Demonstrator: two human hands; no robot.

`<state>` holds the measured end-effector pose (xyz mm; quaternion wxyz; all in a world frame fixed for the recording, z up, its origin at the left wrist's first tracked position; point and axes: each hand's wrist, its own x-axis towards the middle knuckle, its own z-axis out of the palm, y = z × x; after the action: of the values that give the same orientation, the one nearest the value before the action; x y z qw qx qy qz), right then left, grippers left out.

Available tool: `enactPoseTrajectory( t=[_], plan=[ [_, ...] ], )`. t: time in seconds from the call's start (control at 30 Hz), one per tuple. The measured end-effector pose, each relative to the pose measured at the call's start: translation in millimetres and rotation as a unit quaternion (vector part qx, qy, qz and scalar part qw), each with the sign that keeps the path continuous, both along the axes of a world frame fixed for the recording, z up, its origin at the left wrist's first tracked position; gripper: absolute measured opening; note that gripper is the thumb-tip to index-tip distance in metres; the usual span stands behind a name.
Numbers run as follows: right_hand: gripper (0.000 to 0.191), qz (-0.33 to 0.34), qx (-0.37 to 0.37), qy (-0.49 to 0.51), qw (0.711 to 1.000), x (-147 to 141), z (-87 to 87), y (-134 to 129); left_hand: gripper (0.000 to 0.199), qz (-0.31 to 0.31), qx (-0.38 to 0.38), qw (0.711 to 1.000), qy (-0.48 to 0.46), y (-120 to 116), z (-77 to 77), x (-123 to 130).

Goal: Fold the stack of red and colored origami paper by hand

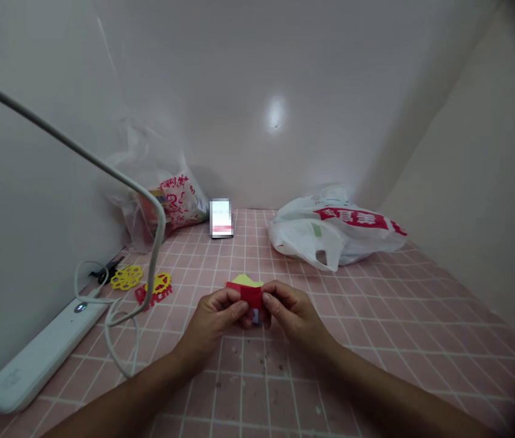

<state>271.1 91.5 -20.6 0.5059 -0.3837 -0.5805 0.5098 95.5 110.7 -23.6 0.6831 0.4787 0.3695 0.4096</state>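
Between my two hands is a small piece of folded red paper (251, 296), with a yellow paper layer (247, 280) showing along its top edge. My left hand (221, 309) pinches its left side between thumb and fingers. On the right side, the thumb and fingertips of my right hand (288, 305) are closed on the same red paper. A small bluish-white patch shows below the red between my fingers; I cannot make out what it is. Both hands are just above the pink tiled surface (243, 389).
Yellow cut-paper shapes (126, 278) and red cut-paper lettering (154, 295) lie left, by black-handled scissors (106, 271). A white power strip (42, 356) and a looping cable (159, 231) are at left. Behind stand a lit phone (221, 218), a clear bag (179, 201) and a white bag (330, 231).
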Motion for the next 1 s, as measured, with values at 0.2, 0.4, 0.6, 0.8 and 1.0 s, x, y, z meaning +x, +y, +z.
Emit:
enactPoseTrajectory(
  t=[0.2,0.4,0.6,0.8,1.0],
  plan=[
    [0.020,-0.018,0.006,-0.014,1.000,2.3,-3.0,-0.3,0.023,-0.017,0.017,1.000,0.015,-1.3,2.6,0.3],
    [0.014,-0.033,0.060,-0.111,0.992,2.4,5.2,-3.0,0.016,-0.046,0.050,0.997,0.023,-3.6,2.1,-0.1],
    [0.013,-0.050,0.116,-0.168,0.978,1.7,8.6,-5.2,0.014,-0.038,0.068,0.996,0.037,-3.0,0.9,-0.4],
    [0.012,-0.049,0.111,-0.161,0.979,3.3,7.8,-5.5,0.015,-0.037,0.084,0.995,0.039,-2.8,5.4,0.9],
    [0.010,-0.033,0.090,-0.134,0.986,2.3,9.7,-4.0,0.015,-0.046,0.087,0.994,0.037,-2.0,4.1,-0.3]
  ],
)
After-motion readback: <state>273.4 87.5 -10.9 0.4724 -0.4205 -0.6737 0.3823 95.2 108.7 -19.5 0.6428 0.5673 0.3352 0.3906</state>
